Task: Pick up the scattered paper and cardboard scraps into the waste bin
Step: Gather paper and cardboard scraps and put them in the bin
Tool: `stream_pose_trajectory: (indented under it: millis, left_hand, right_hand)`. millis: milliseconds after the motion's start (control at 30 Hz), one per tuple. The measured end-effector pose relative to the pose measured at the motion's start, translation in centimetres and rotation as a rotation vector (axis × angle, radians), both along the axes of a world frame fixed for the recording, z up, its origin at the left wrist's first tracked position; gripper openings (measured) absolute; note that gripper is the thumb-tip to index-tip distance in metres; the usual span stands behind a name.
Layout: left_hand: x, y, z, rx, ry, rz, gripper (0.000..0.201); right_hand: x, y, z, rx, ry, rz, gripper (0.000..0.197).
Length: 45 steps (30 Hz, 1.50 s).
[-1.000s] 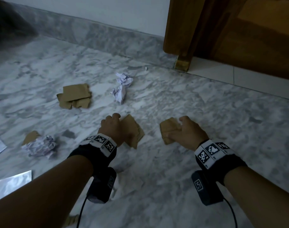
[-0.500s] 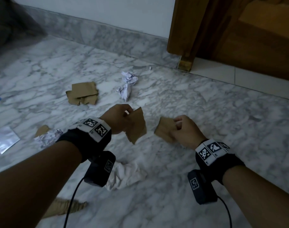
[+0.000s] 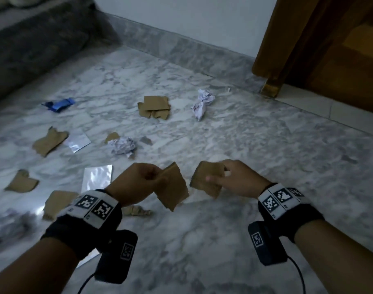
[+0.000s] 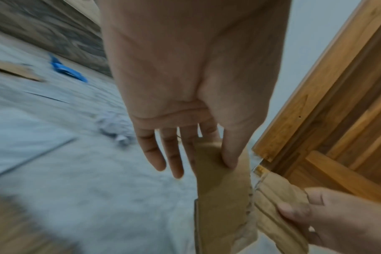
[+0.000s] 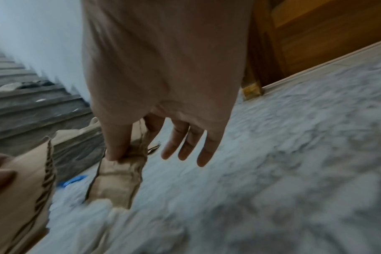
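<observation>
Cardboard scraps are in both our hands, lifted clear of the marble floor [image 3: 266,145], so we judge the step in hand to be the carry, with pickup of these two pieces done. Going left to right: far left on the floor lie a blue wrapper [image 3: 58,104], a torn cardboard piece [image 3: 48,140] touching a silvery sheet [image 3: 77,140], and more brown scraps nearer us; then a crumpled paper ball [image 3: 123,146], a pile of cardboard pieces [image 3: 154,107] and a second crumpled paper [image 3: 202,102] farther back. Our left hand [image 3: 136,183] pinches the left cardboard scrap [image 3: 173,187] between thumb and index finger, the other fingers hanging loose and apart (the left wrist view shows this plainly). Just beside it, not touching in the head view, the right cardboard scrap [image 3: 207,179] is pinched the same way by our right hand [image 3: 238,179], three fingers spread free. A wooden door [image 3: 340,49] stands at the far right. No waste bin shows in any view, so the next move calls for finding it, carrying both scraps over it and releasing them; much litter remains on the floor.
</observation>
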<state>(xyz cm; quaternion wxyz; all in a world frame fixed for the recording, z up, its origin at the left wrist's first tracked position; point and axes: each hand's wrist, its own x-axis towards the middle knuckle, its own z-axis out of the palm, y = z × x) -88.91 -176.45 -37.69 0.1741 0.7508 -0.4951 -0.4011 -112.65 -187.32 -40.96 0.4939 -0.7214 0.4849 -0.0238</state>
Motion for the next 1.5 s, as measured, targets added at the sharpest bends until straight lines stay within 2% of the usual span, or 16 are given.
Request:
stream_pose_trajectory:
  millis: [133, 200, 267, 300, 433, 533, 600, 733, 800, 1033, 1133, 1200, 1300, 1367, 1433, 1500]
  left_hand:
    - [0.5, 4.8, -0.9, 0.049, -0.089, 0.003, 0.019]
    - [1.2, 6.4, -1.8, 0.081, -0.139, 0.01, 0.015]
    - [1.6, 7.8, -2.2, 0.104, -0.19, 0.01, 0.003]
    - [1.8, 8.3, -2.3, 0.095, -0.204, 0.014, 0.014]
    - [2.9, 9.5, -3.7, 0.078, -0.239, 0.068, 0.039]
    - [4.5, 9.9, -6.4, 0.087, -0.253, 0.109, 0.036]
    - [5.7, 10.0, -8.2, 0.099, -0.277, 0.114, 0.037]
    - [5.0, 9.4, -6.5, 0.133, -0.342, 0.059, 0.038]
    - [4.9, 9.4, -6.9, 0.183, -0.396, 0.033, 0.039]
    - [4.8, 9.1, -6.6, 0.267, -0.579, -0.102, 0.04]
    - [4.8, 8.7, -5.8, 0.278, -0.597, -0.169, 0.034]
    - [5.1, 8.5, -5.4, 0.251, -0.538, -0.166, 0.03]
    - [5.3, 8.6, -4.3, 0.148, -0.268, -0.082, 0.02]
    - [5.4, 9.0, -3.3, 0.089, -0.171, -0.022, 0.013]
    - [5.5, 9.6, -2.4, 0.069, -0.101, 0.063, 0.019]
    - [5.8, 10.4, -1.5, 0.068, -0.027, 0.16, 0.034]
  right_hand:
    - [3.1, 2.3, -1.5, -0.073, 0.171, 0.229, 0.055]
    - [4.4, 3.0, -2.5, -0.099, 0.226, 0.271, 0.049]
    - [5.3, 3.3, -3.3, -0.136, 0.283, 0.318, 0.047]
    - [5.6, 3.5, -3.7, -0.162, 0.303, 0.338, 0.047]
    - [6.7, 4.2, -4.6, -0.258, 0.333, 0.309, 0.035]
    - [7.6, 4.9, -4.7, -0.27, 0.304, 0.274, 0.031]
    - [8.0, 5.1, -4.6, -0.252, 0.24, 0.209, 0.042]
    - [8.5, 5.0, -4.2, -0.191, 0.18, 0.17, 0.067]
    - [8.8, 5.0, -4.0, -0.179, 0.183, 0.19, 0.072]
    - [9.0, 5.3, -3.8, -0.211, 0.168, 0.2, 0.061]
    - [8.9, 5.2, -3.9, -0.22, 0.151, 0.209, 0.04]
    - [8.8, 5.2, -3.7, -0.22, 0.128, 0.198, 0.034]
    - [8.4, 5.2, -3.3, -0.217, 0.092, 0.168, 0.032]
    - [8.2, 5.1, -3.1, -0.211, 0.066, 0.15, 0.027]
    - [8.0, 5.2, -2.7, -0.2, 0.039, 0.125, 0.026]
    - [7.9, 5.3, -2.4, -0.191, 0.01, 0.096, 0.029]
